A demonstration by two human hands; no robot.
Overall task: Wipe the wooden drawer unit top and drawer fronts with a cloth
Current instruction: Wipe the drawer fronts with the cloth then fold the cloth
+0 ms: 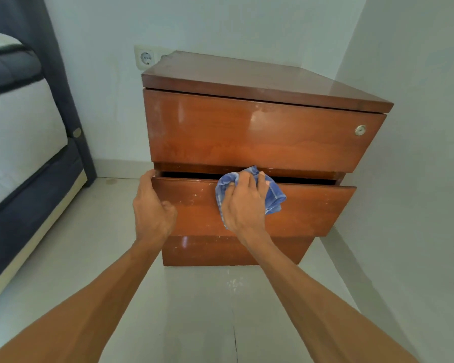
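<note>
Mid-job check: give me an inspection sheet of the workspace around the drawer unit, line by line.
Surface: drawer unit top bare and glossy; pale specks on the middle drawer front.
Job's things: blue cloth pressed against the middle drawer, which is pulled out slightly.
Clutter: nothing seen.
Hands: left hand grips the middle drawer's left edge; right hand holds the cloth.
Cables: nothing seen; wall socket empty.
Surroundings: bed at left, white walls, pale tiled floor, round lock on top drawer.
</note>
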